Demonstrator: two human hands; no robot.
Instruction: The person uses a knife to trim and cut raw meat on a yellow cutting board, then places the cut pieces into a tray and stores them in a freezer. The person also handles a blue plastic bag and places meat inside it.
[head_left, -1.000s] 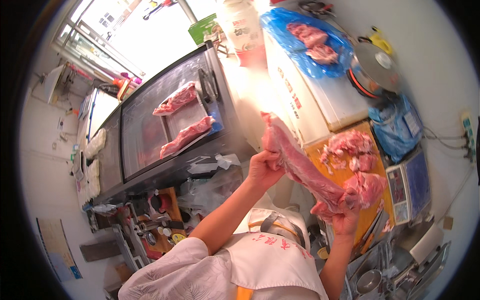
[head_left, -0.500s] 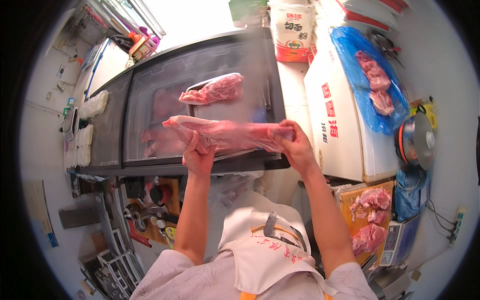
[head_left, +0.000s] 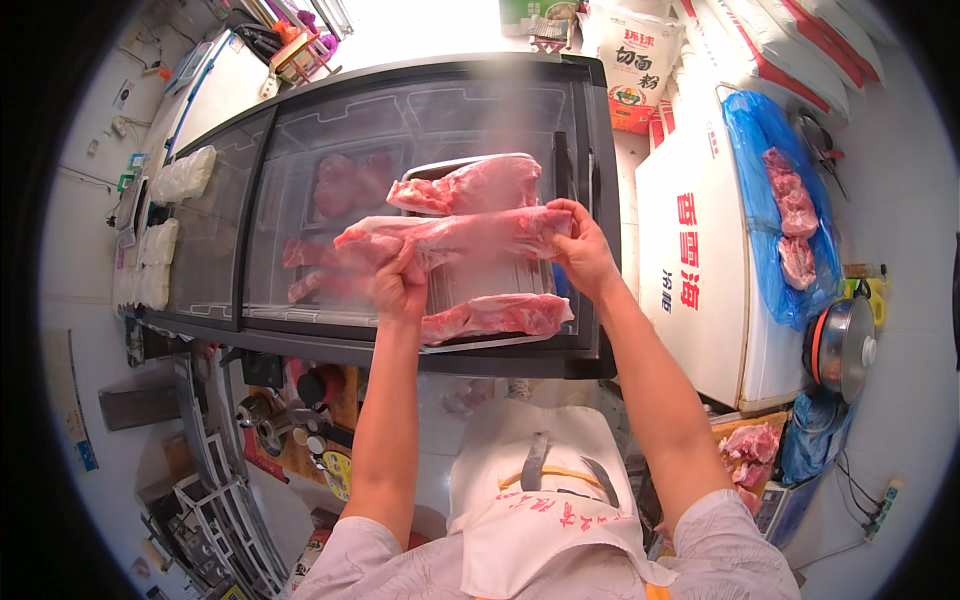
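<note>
A long slab of raw meat [head_left: 470, 236] is stretched between my hands above a metal tray [head_left: 492, 277]. My left hand [head_left: 400, 286] grips its left end from below. At its right end, my right hand [head_left: 584, 248] is closed with the thumb on the near side. Just beyond the slab, another thick piece of meat [head_left: 478, 187] lies at the tray's far side. A third piece of meat [head_left: 500, 318] rests along the tray's near edge. Between the held slab and that near piece, bare tray bottom shows.
The tray stands in a dark-framed chest display case [head_left: 597, 170] with more meat [head_left: 350, 185] under its glass. To the right, a white chest freezer [head_left: 690, 270] bears meat on a blue bag [head_left: 745, 190]. Meat also lies on a cutting board [head_left: 775, 425]. White packs [head_left: 185, 180] sit at left.
Both hands have carried the slab farther out over the tray, toward the far piece. The near piece of meat, previously hidden behind it, now shows. The view has shifted a little.
</note>
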